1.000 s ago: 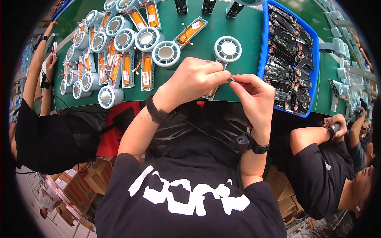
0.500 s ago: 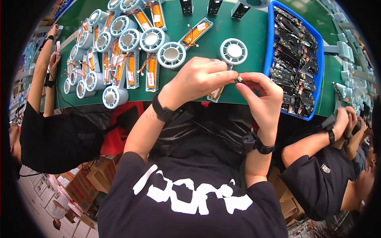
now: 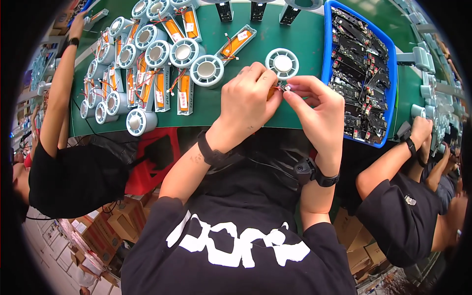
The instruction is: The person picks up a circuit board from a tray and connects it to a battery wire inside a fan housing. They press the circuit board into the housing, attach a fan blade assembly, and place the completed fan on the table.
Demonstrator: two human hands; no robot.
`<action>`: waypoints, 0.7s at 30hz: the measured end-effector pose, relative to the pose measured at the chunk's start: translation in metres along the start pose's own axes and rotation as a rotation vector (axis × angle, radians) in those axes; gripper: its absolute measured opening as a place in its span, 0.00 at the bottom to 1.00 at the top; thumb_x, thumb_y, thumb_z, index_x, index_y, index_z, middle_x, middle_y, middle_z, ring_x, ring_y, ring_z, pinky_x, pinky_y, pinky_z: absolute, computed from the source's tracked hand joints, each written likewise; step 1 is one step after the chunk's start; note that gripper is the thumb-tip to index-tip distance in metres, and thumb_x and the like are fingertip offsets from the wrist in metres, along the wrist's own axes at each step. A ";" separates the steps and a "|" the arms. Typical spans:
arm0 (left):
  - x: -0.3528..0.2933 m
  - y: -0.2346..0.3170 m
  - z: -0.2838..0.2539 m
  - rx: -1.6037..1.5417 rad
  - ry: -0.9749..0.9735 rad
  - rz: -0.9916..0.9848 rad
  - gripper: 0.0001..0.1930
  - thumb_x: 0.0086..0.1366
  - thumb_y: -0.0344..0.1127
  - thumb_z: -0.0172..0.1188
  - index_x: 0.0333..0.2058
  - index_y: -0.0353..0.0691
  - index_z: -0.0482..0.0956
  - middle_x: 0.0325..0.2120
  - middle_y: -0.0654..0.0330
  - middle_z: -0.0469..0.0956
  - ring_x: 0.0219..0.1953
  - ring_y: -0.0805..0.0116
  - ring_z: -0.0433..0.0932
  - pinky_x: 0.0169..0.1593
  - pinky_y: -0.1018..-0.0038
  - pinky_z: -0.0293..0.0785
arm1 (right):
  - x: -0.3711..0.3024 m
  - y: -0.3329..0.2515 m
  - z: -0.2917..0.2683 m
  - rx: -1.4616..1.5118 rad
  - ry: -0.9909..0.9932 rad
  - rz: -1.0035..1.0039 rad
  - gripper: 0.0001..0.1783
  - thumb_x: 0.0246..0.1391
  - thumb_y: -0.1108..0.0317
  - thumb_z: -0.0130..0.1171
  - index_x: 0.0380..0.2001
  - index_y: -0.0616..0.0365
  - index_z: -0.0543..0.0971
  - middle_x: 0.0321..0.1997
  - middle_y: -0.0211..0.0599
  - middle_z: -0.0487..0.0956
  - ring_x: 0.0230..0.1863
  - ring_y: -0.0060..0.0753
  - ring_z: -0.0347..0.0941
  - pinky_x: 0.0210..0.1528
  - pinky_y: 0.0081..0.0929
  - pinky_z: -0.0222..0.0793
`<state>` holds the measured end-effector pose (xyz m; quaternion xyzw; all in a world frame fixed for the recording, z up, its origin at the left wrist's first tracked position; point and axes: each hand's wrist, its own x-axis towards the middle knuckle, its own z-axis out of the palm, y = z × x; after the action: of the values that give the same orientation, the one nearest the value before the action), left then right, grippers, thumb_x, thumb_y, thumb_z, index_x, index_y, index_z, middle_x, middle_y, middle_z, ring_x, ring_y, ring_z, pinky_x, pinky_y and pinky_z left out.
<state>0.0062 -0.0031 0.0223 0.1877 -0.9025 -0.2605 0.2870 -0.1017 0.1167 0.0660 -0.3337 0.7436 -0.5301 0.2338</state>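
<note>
A handheld fan with a round, pale blue slotted head (image 3: 282, 64) lies in front of me, its handle mostly hidden by my hands. My left hand (image 3: 248, 101) is closed around that handle, where a bit of orange battery (image 3: 271, 92) shows beside the fingers. From the right, the thumb and fingers of my right hand (image 3: 318, 105) pinch a small white wire connector (image 3: 287, 88). Thin wires run between the two hands, just below the fan head. Whether the connector is plugged into anything is too small to tell.
Many similar fans (image 3: 207, 70) with orange batteries crowd the green table's left side. One open handle (image 3: 237, 45) lies behind my left hand. A blue bin (image 3: 324, 54) of black circuit boards stands at right. Several fans with boards (image 3: 256, 11) line the back. Co-workers sit on both sides.
My left hand has gone from pinching at the fingertips to gripping the fan's handle. The right fingertips have shifted slightly left, and the white connector now shows. The whole view has shifted a little.
</note>
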 end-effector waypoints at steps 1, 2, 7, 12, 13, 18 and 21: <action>0.000 0.000 0.001 0.019 0.026 0.016 0.09 0.52 0.30 0.69 0.30 0.38 0.77 0.28 0.60 0.74 0.30 0.58 0.78 0.31 0.65 0.77 | 0.002 -0.004 -0.002 -0.009 -0.026 0.017 0.12 0.53 0.77 0.67 0.41 0.66 0.83 0.34 0.39 0.85 0.35 0.22 0.82 0.38 0.19 0.77; 0.000 0.000 0.001 0.019 0.026 0.020 0.09 0.52 0.30 0.69 0.30 0.38 0.77 0.28 0.60 0.74 0.30 0.58 0.78 0.31 0.65 0.77 | 0.004 -0.006 -0.003 -0.018 -0.053 0.035 0.12 0.53 0.77 0.67 0.42 0.67 0.82 0.35 0.37 0.85 0.36 0.20 0.81 0.39 0.18 0.77; 0.003 -0.003 -0.007 -0.098 -0.009 -0.009 0.07 0.55 0.27 0.67 0.32 0.35 0.80 0.30 0.57 0.78 0.28 0.59 0.81 0.31 0.68 0.77 | 0.017 -0.005 -0.007 -0.044 -0.080 0.060 0.12 0.54 0.75 0.66 0.42 0.68 0.82 0.36 0.39 0.85 0.35 0.21 0.81 0.37 0.19 0.77; 0.014 -0.009 -0.014 -0.109 -0.097 0.013 0.07 0.55 0.24 0.66 0.34 0.35 0.80 0.31 0.57 0.79 0.29 0.60 0.82 0.32 0.69 0.79 | 0.021 -0.008 -0.005 -0.067 -0.092 0.103 0.12 0.55 0.73 0.65 0.42 0.67 0.83 0.35 0.39 0.85 0.33 0.20 0.81 0.34 0.19 0.76; 0.015 -0.010 -0.014 -0.123 -0.113 0.038 0.08 0.55 0.23 0.66 0.34 0.35 0.80 0.31 0.57 0.79 0.29 0.60 0.82 0.32 0.69 0.79 | 0.021 -0.009 -0.005 -0.069 -0.084 0.114 0.11 0.55 0.73 0.65 0.41 0.66 0.83 0.35 0.38 0.85 0.33 0.20 0.81 0.33 0.19 0.75; 0.010 -0.010 -0.011 -0.076 -0.007 0.141 0.09 0.55 0.21 0.66 0.36 0.36 0.80 0.31 0.57 0.80 0.30 0.61 0.83 0.32 0.71 0.81 | 0.010 0.002 0.002 -0.034 -0.040 0.112 0.11 0.56 0.74 0.64 0.42 0.66 0.82 0.34 0.37 0.85 0.32 0.19 0.80 0.32 0.18 0.74; 0.007 -0.007 -0.009 -0.038 0.035 0.108 0.11 0.56 0.22 0.67 0.37 0.37 0.79 0.32 0.57 0.80 0.30 0.61 0.83 0.32 0.71 0.81 | -0.003 0.008 0.013 -0.014 0.025 0.103 0.10 0.56 0.75 0.64 0.41 0.66 0.81 0.35 0.38 0.84 0.32 0.20 0.81 0.32 0.19 0.75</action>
<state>0.0084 -0.0153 0.0277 0.1379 -0.9011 -0.2586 0.3197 -0.0927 0.1123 0.0537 -0.2901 0.7663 -0.5163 0.2492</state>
